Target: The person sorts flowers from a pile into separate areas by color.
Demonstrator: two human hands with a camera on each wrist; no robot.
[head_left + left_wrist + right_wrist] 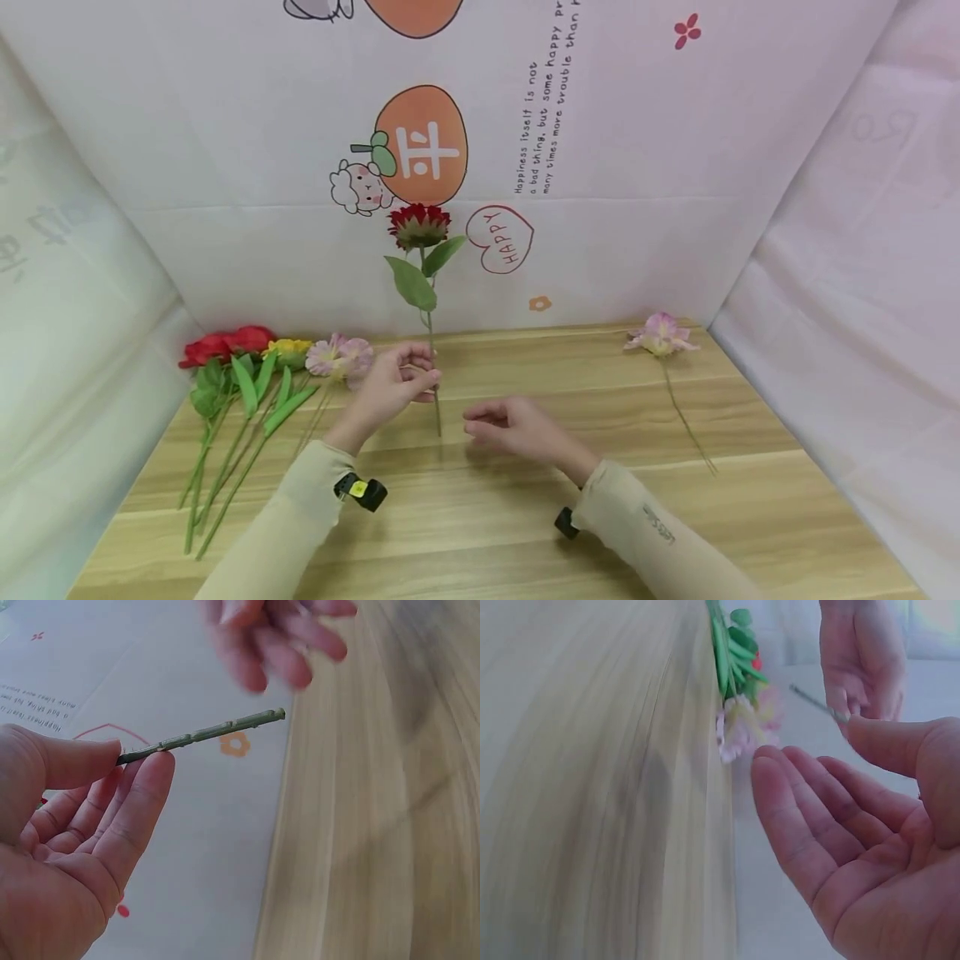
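My left hand (393,379) pinches the stem of a dark red artificial flower (420,225) between thumb and fingers. The flower stands upright over the middle of the table, bloom at the top, two green leaves below it. In the left wrist view the cut end of the green stem (225,729) sticks out past the fingertips. My right hand (521,429) hovers just right of the stem's lower end, thumb and fingers apart. Nothing lies between its fingers in the right wrist view, where the palm (885,877) faces the camera.
At the table's left lie red flowers (225,346), a yellow flower (288,350) and pink flowers (339,357), with green stems pointing toward me. One pale pink flower (660,335) lies at the right on a thin stem. White printed cloth (637,167) walls the wooden table (465,533).
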